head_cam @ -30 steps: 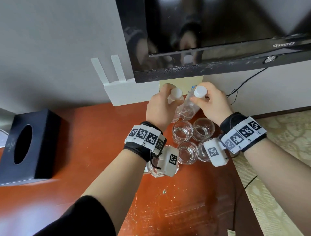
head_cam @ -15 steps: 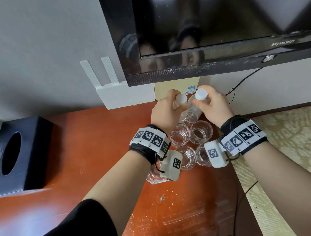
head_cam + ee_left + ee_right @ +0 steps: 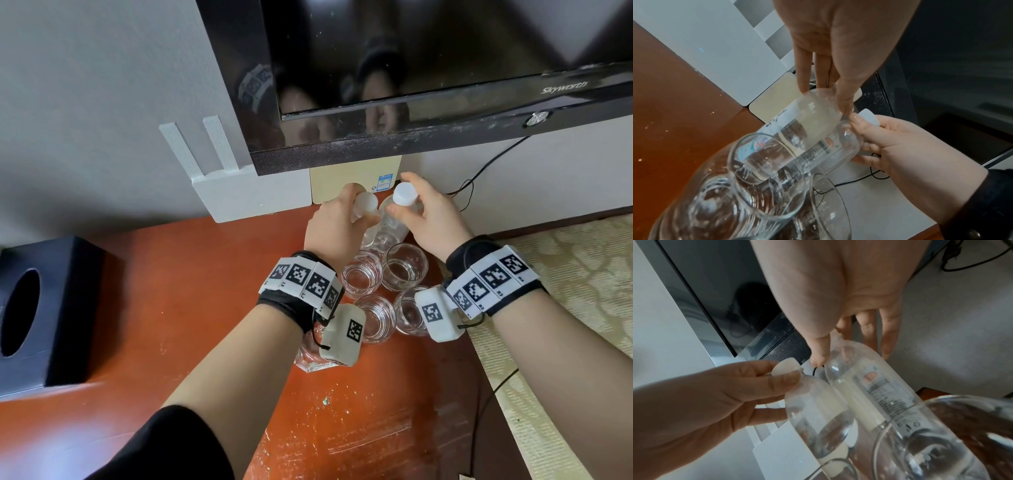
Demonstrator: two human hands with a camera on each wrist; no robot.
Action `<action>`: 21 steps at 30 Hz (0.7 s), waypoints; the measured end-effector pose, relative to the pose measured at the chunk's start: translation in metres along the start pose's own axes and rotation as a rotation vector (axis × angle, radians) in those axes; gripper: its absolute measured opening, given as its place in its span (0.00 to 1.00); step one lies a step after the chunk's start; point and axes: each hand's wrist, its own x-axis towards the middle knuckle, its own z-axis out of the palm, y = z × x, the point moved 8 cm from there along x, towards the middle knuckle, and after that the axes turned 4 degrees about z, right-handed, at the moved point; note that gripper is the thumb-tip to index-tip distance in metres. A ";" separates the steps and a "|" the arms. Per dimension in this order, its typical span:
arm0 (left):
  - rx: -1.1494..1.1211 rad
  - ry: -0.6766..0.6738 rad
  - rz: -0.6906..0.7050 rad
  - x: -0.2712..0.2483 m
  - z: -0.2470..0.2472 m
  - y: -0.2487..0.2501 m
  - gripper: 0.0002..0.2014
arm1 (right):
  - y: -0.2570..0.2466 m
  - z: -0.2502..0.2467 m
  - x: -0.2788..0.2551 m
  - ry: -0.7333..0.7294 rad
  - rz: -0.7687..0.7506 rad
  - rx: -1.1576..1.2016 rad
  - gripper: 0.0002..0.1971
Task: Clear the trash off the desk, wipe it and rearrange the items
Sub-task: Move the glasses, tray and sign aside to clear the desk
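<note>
Two clear plastic water bottles with white caps stand side by side at the back of the orange-brown desk point(image 3: 171, 291), just behind several empty glass tumblers point(image 3: 362, 277). My left hand point(image 3: 344, 216) grips the left bottle point(image 3: 365, 202) at its neck, its thumb point(image 3: 844, 97) on the shoulder. My right hand point(image 3: 419, 210) pinches the right bottle point(image 3: 405, 194) below its cap. In the wrist views the left bottle point(image 3: 818, 410) and the right bottle point(image 3: 879, 386) touch along their sides. Both hold some water. Their bases are hidden behind the tumblers.
A black television point(image 3: 411, 68) hangs low over the bottles. A white router point(image 3: 239, 195) and a beige box point(image 3: 342, 181) lean on the wall. A black tissue box point(image 3: 41, 308) sits far left, a square glass dish point(image 3: 311, 361) under my left wrist. The desk's right edge borders patterned flooring point(image 3: 565, 308).
Both hands keep their hold on the bottles, and the two caps have drawn slightly closer together. The head view has shifted a little.
</note>
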 end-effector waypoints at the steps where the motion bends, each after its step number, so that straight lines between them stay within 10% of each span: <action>1: -0.006 0.002 0.000 -0.001 0.000 0.000 0.17 | 0.000 0.000 -0.001 0.005 0.003 -0.013 0.29; 21: -0.001 -0.110 -0.056 -0.041 -0.033 -0.011 0.31 | -0.055 -0.012 -0.047 0.096 -0.168 -0.213 0.30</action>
